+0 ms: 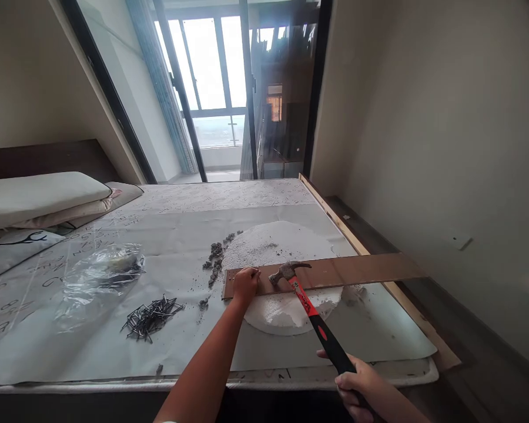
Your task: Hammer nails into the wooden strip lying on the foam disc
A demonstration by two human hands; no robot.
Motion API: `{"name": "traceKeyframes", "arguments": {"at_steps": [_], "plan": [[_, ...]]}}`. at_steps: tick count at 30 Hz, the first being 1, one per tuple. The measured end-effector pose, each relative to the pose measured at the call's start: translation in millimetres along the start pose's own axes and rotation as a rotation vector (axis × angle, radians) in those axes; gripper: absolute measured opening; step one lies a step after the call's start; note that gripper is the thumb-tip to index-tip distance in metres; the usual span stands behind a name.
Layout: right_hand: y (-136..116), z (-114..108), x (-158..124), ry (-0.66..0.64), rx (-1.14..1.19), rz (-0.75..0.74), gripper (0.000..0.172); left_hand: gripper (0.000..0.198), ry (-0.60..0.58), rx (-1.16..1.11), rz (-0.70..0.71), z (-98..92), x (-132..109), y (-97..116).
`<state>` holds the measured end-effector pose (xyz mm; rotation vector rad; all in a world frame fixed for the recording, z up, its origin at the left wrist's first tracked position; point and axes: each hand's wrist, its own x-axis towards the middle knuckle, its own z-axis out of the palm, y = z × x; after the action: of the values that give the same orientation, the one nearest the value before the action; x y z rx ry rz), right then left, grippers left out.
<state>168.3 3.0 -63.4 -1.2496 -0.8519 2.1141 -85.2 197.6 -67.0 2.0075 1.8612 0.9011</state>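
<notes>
— Hammer (311,305), where was it?
— Right hand (357,385) was wrapped tight around its handle end, head resting on the wooden plank (335,271), just beside the left hand (245,283) pinching a nail.

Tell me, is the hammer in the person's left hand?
No, the right hand grips the hammer by its handle, while the left hand rests on the wooden board.

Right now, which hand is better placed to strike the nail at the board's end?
The right hand: it grips the hammer, whose head rests on the wooden board. The left hand is pinching at the board's left end, probably steadying a nail.
</notes>
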Motion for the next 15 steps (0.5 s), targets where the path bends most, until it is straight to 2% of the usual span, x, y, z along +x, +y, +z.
{"name": "traceKeyframes", "arguments": {"at_steps": [6,9,15], "plan": [[-2.5,9.1,-1.1,0.058,-0.116,-0.025,0.086,0.023,-0.043,0.023,-0.043,-1.1,-1.9,-2.4],[-11.4,15.0,-4.5,0.084,-0.216,-0.062,0.087,0.023,-0.034,0.024,-0.043,-2.0,-3.8,-4.0],[-65.0,39.5,-34.9,0.185,-0.512,-0.191,0.071,0.025,-0.026,0.01,-0.052,-5.8,-7.2,-4.8]]}}
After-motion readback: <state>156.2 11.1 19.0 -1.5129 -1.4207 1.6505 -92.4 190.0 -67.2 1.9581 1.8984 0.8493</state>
